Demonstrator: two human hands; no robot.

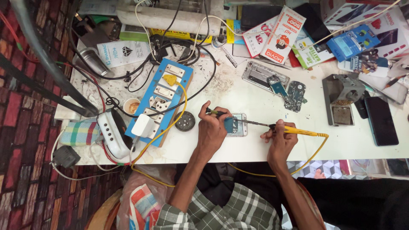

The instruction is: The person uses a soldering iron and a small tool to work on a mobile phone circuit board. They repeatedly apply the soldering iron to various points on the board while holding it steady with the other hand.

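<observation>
My left hand (211, 130) grips a thin dark tool with a yellow-green tip (211, 112) and rests on a small blue circuit board (231, 124). The board lies on a phone (241, 127) flat on the white table (238, 96). My right hand (280, 138) holds a yellow-handled soldering iron (298, 130), and its metal tip reaches left toward the blue board. The iron's yellow cord (321, 145) loops off the table's front edge.
A blue switch-and-socket board (162, 100) with plugs and cables lies left. A round dark tin (185, 121) sits beside my left hand. Phone parts (266, 76), a circuit board (295, 96), a metal stand (341, 102), a black phone (381, 121) and boxes crowd the back and right.
</observation>
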